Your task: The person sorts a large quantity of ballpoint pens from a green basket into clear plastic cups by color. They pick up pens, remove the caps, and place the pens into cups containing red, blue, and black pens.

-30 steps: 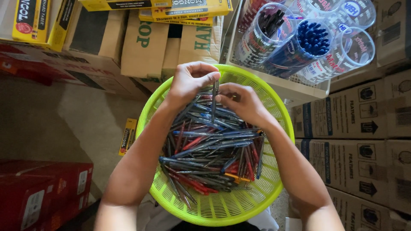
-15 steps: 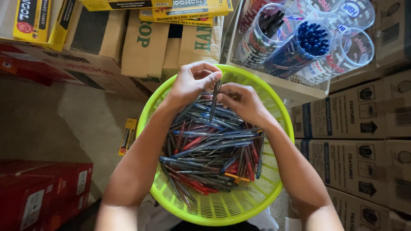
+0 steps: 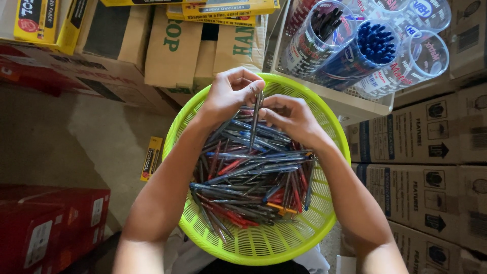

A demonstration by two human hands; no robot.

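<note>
Pen (image 3: 256, 117), a slim grey one, stands nearly upright above the far side of the lime-green basket (image 3: 264, 243), pinched between both hands. The left hand (image 3: 228, 94) curls its fingers over the top end, and the right hand (image 3: 293, 117) nips the barrel lower down with thumb and fingertips; neither hand is slack. It looks light and stiff, with a smooth plastic barrel that could slide if held loosely, so a grip around the middle of the barrel seems surest, with the ends left free. Under it lies a tangled heap of pens (image 3: 251, 177), mostly blue and grey with some red and one orange. Beyond the basket, a white tray (image 3: 350, 104) holds clear tubs of pens (image 3: 373, 48). Cardboard boxes (image 3: 431, 167) stack up on the right, more lean behind, and red boxes (image 3: 50, 223) sit to the left on the floor.
</note>
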